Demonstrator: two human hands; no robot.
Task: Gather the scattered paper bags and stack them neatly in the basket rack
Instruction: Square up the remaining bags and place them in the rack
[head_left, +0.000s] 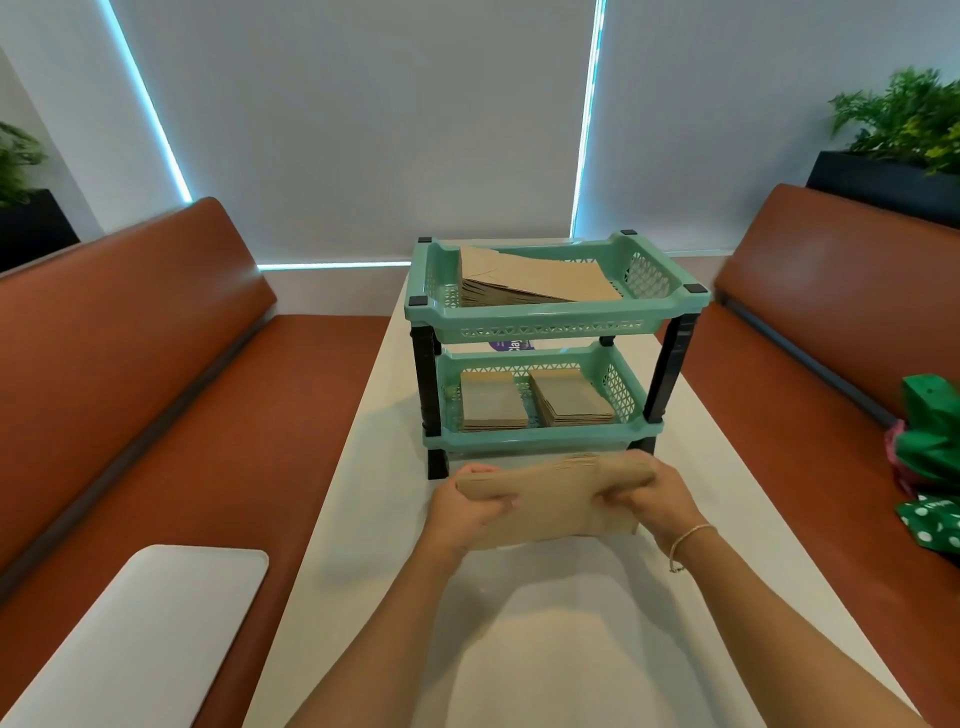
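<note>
While both hands are gripping one bundle of brown paper bags (550, 501), the left hand (467, 512) is curling its fingers over the bundle's left end and the right hand (652, 493) is wrapping around the right end, a thin bracelet (688, 540) sitting on that wrist. The bundle is hanging just above the white table (571, 649), its far edge lying close to the front rim of the green basket rack (545, 312). The rack is standing in the middle of the table, near the far end. Its top basket is holding a slanted pile of larger bags (535, 280), and its bottom basket is holding two small piles (535, 402) side by side. Bare tabletop is stretching between the bundle and the person. Red-brown benches (156, 364) are running along both long edges of the table, with a white cushion (140, 629) on the left one and green bags (930, 467) on the right one.
</note>
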